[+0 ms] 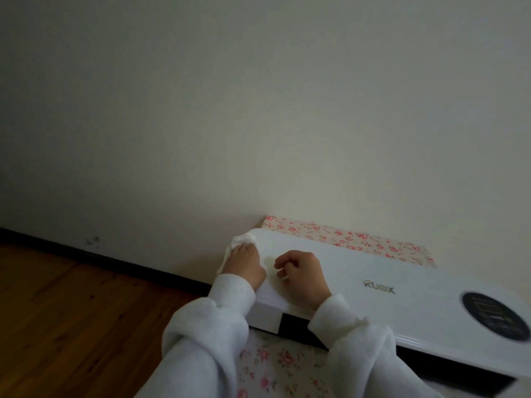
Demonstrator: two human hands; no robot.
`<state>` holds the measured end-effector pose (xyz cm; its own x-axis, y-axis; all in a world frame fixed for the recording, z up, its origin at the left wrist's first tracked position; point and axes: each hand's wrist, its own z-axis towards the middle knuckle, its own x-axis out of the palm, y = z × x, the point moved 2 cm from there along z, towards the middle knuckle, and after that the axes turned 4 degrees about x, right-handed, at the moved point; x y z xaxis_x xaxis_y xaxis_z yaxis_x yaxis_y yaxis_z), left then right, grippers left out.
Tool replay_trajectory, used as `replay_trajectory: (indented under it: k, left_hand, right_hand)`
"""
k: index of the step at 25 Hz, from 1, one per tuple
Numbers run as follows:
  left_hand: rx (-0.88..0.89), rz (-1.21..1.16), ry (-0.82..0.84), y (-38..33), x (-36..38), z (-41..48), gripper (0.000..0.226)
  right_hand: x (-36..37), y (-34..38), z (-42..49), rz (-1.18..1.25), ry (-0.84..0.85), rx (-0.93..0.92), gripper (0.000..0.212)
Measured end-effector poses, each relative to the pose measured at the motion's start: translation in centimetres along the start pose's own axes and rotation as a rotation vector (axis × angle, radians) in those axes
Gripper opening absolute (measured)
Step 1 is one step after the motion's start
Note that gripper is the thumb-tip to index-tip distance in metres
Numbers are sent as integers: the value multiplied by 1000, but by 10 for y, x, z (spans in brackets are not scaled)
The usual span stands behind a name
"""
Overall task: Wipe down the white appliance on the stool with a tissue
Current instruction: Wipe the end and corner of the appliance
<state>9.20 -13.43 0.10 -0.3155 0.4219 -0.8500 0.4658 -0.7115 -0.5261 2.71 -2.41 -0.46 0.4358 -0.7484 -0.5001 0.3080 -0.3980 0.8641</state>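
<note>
on the far left the wooden floor (pixel 71 297) is running up to the dark skirting under the wall. moving right, your left hand (pixel 244 261) is sitting on the far left end of the white appliance (pixel 373 271). its fingers are curling over a bunched tissue (pixel 243 239) and pressing it onto that end corner. the tissue is poking out past your fingertips at 12 o'clock and down the end face at 8 o'clock.

just beside it, at 3 o'clock, your right hand (pixel 301 271) is resting on the top face. its fingers are loosely curled and holding nothing, and it looks to be steadying the body.

the appliance is lying flat on the floral-covered stool (pixel 344 239). its long axis is running from 10 o'clock, where the tissue is, to 4 o'clock, where it is leaving the frame. so nearly all of the top is lying toward 4 o'clock from your grip. that stretch is taking in the logo (pixel 379 286) and the round dark display (pixel 494 315).

your left hand is the one carrying the tissue, but your right hand is lying across its path. i am judging that any stroke along the length is calling for that hand to be lifting or sliding further right first.
</note>
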Motion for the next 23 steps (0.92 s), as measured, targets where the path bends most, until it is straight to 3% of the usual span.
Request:
replay_trajectory:
  k: [5, 10, 14, 16, 18, 23]
  left_hand:
    - [81, -247, -64, 14, -12, 43, 39]
    - [45, -306, -59, 13, -5, 65, 44]
    - [-42, -407, -15, 18, -1, 79, 22]
    - [-109, -508, -34, 25, -6, 79, 33]
    - [-137, -485, -5, 36, -10, 79, 41]
    - [-114, -469, 61, 63, -18, 74, 30]
  right_hand:
    - [-3, -11, -4, -44, -51, -14, 36]
    - [-2, -11, 7, -3, -70, 38, 38]
    - [-1, -12, 13, 81, -59, 125, 41]
    - [-1, -12, 14, 89, -52, 143, 39]
    - [-1, -12, 15, 79, -44, 152, 38]
    - [-1, -12, 17, 71, -37, 157, 36]
